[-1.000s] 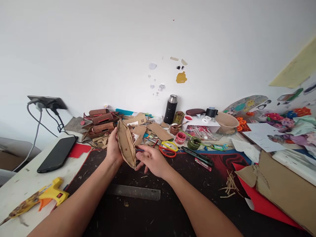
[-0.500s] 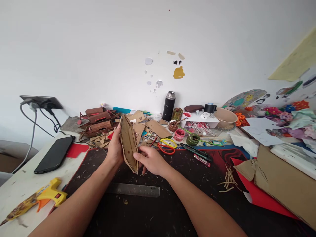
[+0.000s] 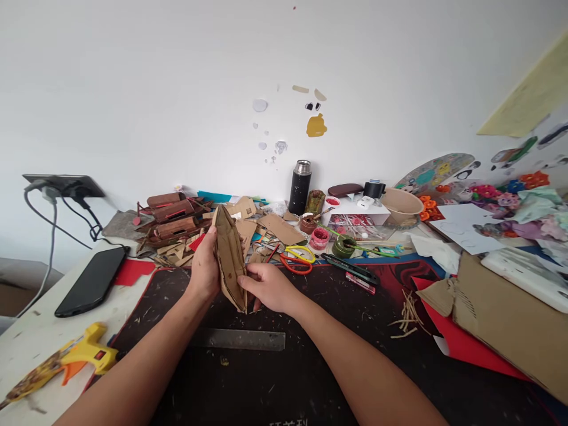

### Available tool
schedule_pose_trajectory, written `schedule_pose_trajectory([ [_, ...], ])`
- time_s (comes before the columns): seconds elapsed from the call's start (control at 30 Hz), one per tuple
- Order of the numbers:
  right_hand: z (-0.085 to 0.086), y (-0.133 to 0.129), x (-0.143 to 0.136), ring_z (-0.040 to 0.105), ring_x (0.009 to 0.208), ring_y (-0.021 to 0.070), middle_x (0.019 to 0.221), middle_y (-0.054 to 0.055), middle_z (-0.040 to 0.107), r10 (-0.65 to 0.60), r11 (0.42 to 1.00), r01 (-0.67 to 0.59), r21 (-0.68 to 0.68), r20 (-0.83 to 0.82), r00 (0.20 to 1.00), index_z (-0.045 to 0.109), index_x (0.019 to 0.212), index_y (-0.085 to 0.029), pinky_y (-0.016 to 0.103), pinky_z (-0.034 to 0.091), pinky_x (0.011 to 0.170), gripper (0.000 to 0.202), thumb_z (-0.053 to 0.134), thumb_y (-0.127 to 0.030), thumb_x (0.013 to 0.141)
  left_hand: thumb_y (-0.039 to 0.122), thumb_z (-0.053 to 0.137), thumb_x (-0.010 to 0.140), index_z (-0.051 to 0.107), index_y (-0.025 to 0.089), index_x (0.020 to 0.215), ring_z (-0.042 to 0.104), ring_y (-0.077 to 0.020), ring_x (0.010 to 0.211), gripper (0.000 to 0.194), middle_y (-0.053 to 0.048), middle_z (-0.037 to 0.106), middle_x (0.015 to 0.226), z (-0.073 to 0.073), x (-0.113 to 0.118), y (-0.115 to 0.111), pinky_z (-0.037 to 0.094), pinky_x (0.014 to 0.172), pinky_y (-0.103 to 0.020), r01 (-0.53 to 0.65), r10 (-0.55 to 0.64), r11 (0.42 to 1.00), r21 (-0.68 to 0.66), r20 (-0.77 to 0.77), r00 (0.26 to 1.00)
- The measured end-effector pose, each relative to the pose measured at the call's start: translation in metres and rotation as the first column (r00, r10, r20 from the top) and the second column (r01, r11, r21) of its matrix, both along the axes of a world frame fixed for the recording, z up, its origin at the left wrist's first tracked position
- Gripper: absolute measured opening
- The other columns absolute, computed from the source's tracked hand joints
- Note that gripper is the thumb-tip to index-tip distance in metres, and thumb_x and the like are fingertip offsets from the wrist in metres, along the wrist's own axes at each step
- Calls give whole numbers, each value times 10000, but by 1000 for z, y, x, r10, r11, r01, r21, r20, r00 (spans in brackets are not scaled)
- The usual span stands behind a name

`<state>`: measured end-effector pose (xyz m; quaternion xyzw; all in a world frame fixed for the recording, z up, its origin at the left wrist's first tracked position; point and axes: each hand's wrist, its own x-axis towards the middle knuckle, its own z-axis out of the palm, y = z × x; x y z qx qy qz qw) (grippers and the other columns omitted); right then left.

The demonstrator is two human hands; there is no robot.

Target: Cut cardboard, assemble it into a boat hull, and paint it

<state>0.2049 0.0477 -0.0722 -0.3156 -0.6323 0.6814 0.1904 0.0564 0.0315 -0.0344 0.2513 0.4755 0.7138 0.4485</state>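
A boat-shaped cardboard piece [image 3: 229,260] with raised, folded edges is held up and tilted above the dark mat [image 3: 231,384]. My left hand [image 3: 205,264] is closed round its left side, most of the fingers hidden behind it. Pinching its lower right edge is my right hand [image 3: 268,287], thumb on the inner face and fingers behind. Below both hands lies a clear ruler [image 3: 248,339] on the mat. Orange-and-yellow-handled scissors [image 3: 297,260] and a dark green utility knife [image 3: 348,269] rest beyond my right hand.
A yellow glue gun [image 3: 66,361] and a black phone [image 3: 91,281] lie on the left. Cardboard scraps [image 3: 279,229], brown cardboard models [image 3: 173,216], open paint jars [image 3: 319,238] and a black flask [image 3: 300,188] line the back. Cardboard sheets [image 3: 510,319] and thin strips [image 3: 408,316] are at right.
The view has shifted slightly, so the background sits a little further left and higher. Both hands keep the same hold on the cardboard piece.
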Motion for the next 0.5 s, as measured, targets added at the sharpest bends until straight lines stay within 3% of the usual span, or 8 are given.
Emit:
schedule_pose_trajectory([
  [0.3, 1, 0, -1, 648, 518, 139, 713, -26, 689, -13, 993, 8, -121, -41, 999, 663, 938, -195, 229, 541, 476, 79, 656, -202, 1016, 723, 712, 788, 721, 174, 1077, 796, -276, 739, 621, -61, 802, 803, 3, 4, -4, 647, 614, -344, 26, -26, 999, -38, -4, 1000],
  [0.5, 2, -3, -4, 622, 483, 144, 673, -33, 665, -50, 995, 49, -85, -6, 999, 638, 892, -206, 245, 518, 470, 131, 614, -184, 1020, 727, 611, 877, 737, 153, 1060, 804, -316, 843, 616, -102, 805, 837, -9, -2, 3, 668, 697, -395, 79, -80, 993, -90, -9, 997],
])
